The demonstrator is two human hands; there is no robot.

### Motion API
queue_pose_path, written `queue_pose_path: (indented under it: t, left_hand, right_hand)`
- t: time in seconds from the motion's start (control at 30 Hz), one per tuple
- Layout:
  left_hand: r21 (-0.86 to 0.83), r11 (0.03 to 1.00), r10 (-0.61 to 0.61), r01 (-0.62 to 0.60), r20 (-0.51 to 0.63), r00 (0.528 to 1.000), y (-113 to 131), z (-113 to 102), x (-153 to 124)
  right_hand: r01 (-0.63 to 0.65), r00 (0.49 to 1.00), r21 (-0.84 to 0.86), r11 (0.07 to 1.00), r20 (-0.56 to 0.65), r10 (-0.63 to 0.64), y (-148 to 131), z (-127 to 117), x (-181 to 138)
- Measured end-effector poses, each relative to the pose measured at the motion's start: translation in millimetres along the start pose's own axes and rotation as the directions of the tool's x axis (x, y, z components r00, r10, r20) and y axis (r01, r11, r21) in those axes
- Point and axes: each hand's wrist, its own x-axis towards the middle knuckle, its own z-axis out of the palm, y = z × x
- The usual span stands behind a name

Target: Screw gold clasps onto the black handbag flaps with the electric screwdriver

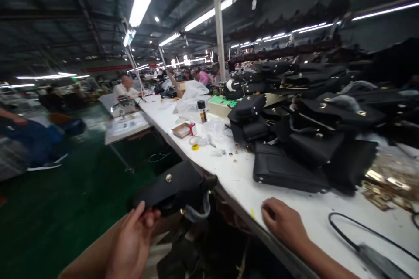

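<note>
A black handbag [173, 185] with a metal stud and a wrapped strap or handle [201, 209] is beside the table's near edge, over the green floor. My left hand [132, 237] grips its near end, with the thumb along the edge and the fingers curled. On the white tabletop rests my right hand [283, 218], fingers curled in with nothing visible in them. A flat black bag [288, 170] lies beyond it, at the front of a large heap of black bags [321, 117].
Along the table [229, 183] stand a dark-capped bottle [202, 111], a small cardboard tray [182, 130], a red-and-white bottle [193, 129] and yellow tape [195, 147]. Gold hardware [379, 194] and a black cable [356, 220] lie at right. A seated person [126, 89] works farther back.
</note>
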Motion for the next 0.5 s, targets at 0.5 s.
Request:
queue_pose_path:
  t: [0.5]
  left_hand:
    - [0.038,0.997,0.034,-0.066,0.551,0.834,-112,243,-95]
  right_hand:
    - [-0.213,0.967,-0.062,0.975,0.131,0.219,17,7,-8]
